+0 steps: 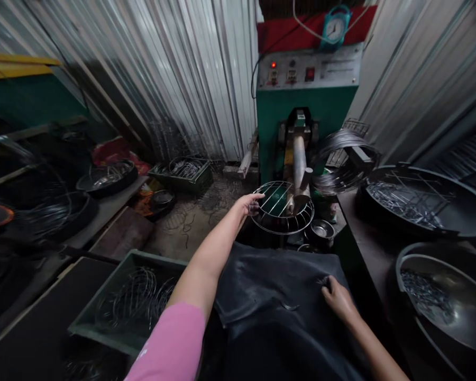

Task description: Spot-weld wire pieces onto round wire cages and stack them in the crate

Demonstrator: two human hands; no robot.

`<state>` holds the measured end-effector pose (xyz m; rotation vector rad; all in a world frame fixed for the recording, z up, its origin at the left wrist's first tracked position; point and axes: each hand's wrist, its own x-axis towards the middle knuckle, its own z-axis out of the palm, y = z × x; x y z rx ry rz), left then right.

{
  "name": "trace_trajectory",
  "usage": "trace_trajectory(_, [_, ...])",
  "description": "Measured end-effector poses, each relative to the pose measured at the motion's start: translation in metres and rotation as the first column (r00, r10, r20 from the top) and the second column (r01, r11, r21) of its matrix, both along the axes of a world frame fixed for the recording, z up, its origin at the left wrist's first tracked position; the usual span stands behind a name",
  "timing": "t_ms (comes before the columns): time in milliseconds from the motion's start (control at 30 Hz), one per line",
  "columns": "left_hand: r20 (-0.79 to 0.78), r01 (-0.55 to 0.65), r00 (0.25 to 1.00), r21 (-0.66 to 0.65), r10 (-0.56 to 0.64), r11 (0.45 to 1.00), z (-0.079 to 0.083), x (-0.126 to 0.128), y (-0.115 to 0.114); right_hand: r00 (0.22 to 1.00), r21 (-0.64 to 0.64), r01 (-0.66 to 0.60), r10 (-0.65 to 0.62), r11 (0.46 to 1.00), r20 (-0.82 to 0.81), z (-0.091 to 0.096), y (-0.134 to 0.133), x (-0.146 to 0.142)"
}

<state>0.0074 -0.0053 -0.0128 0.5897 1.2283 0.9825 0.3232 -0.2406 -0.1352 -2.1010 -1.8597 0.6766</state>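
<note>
Pink sleeve (173, 338) nearest, left hand (250, 204) pinched closed on wire rack (280, 199).

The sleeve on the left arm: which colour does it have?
The sleeve is pink, best seen in the head view.

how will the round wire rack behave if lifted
The rack is probably stiff, as it looks made of metal wire. Wide gaps suggest it is light. With the left hand at one edge, the far side might dip.
</note>
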Motion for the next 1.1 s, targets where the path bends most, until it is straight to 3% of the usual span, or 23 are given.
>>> trace_trajectory(100, [-0.124,0.059,0.990,-0.118,-0.073,0.991,0.002,-0.003,-0.001,0.986,-0.022,0.029,-0.033,0.999,-0.163,0.008,0.002,0.005])
trace_trajectory(167, [-0.102,0.059,0.992,-0.121,-0.071,0.991,0.005,-0.004,-0.005,0.929,-0.086,0.042,-0.071,0.995,-0.362,0.017,0.005,0.006])
trace_trajectory(267, [0.014,0.014,1.000,-0.106,-0.013,0.994,0.007,-0.001,-0.015,0.754,-0.132,0.060,-0.131,0.989,-0.644,0.040,0.013,-0.003])
trace_trajectory(400, [0.134,-0.170,0.976,-0.004,0.169,0.985,0.001,0.005,-0.034,0.505,0.047,0.178,-0.050,0.983,-0.862,0.082,0.038,-0.043])
trace_trajectory(467, [0.157,-0.270,0.952,0.028,0.263,0.962,-0.003,0.009,-0.045,0.432,0.134,0.214,0.029,0.967,-0.901,0.101,0.054,-0.069])
trace_trajectory(533, [0.180,-0.347,0.926,0.054,0.333,0.936,-0.006,0.015,-0.057,0.439,0.200,0.202,0.094,0.959,-0.893,0.112,0.070,-0.092])
trace_trajectory(600, [0.198,-0.398,0.905,0.075,0.378,0.914,-0.008,0.021,-0.066,0.504,0.240,0.165,0.127,0.957,-0.854,0.113,0.082,-0.106])
trace_trajectory(767, [0.188,-0.430,0.896,0.139,0.403,0.892,-0.007,0.035,-0.077,0.689,0.259,0.151,0.087,0.954,-0.720,0.098,0.096,-0.109])
trace_trajectory(1100, [0.232,-0.448,0.882,0.147,0.409,0.882,-0.008,0.039,-0.077,0.732,0.269,0.090,0.120,0.959,-0.671,0.106,0.096,-0.099])
